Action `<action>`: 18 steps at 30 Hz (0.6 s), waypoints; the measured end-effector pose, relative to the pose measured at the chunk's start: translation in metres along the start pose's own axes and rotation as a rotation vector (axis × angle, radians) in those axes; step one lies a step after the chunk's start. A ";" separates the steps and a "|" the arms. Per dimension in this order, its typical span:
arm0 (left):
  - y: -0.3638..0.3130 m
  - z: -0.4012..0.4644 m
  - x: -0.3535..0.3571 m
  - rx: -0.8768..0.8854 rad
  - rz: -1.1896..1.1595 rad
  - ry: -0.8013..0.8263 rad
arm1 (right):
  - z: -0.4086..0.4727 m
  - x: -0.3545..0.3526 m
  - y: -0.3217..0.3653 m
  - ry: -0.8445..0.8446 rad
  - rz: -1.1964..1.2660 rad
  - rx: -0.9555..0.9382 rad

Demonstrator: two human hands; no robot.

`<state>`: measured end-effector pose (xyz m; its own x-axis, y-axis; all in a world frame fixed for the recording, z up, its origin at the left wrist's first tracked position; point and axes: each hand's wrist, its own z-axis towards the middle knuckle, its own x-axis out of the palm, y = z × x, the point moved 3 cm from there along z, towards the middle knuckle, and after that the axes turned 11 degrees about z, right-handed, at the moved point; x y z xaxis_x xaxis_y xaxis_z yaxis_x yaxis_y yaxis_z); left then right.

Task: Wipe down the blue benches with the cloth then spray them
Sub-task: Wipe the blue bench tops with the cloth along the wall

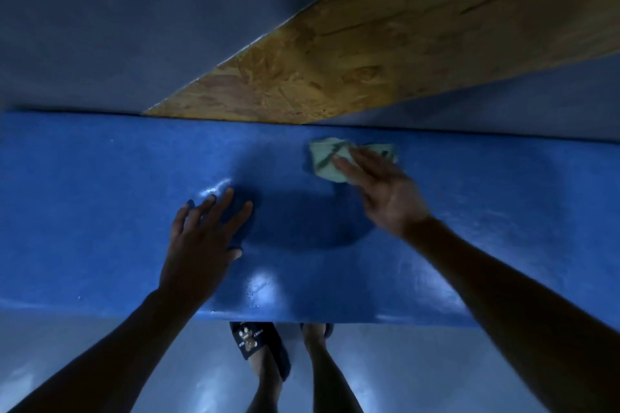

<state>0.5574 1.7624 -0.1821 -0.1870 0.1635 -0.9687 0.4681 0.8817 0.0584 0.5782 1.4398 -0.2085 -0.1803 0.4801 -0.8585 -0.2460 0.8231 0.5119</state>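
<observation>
Blue bench (pixel 100 178), one cloth (pixel 323 157), two hands

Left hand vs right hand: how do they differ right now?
1. The right hand presses a pale green cloth against the bench; the left hand has nothing under it but the bare bench.
2. The right hand reaches farther, near the bench's back edge; the left hand rests around mid-depth.
3. The left hand's fingers are spread wide; the right hand's lie closer together.
Shared: both are palm down with straight fingers on the same blue bench.
</observation>
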 end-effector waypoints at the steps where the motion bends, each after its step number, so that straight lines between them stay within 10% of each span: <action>1: 0.000 0.000 0.000 0.001 0.001 0.003 | -0.011 -0.011 -0.024 -0.014 -0.032 0.046; 11: 0.005 0.002 0.005 -0.001 -0.044 0.044 | -0.007 -0.002 -0.015 -0.609 0.081 0.919; 18: 0.013 0.004 0.005 0.020 -0.050 0.056 | 0.074 0.066 0.129 -0.350 0.179 0.611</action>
<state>0.5661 1.7724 -0.1876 -0.2584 0.1447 -0.9551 0.4738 0.8806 0.0052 0.6054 1.6002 -0.2014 0.1726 0.6078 -0.7751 0.3527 0.6966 0.6248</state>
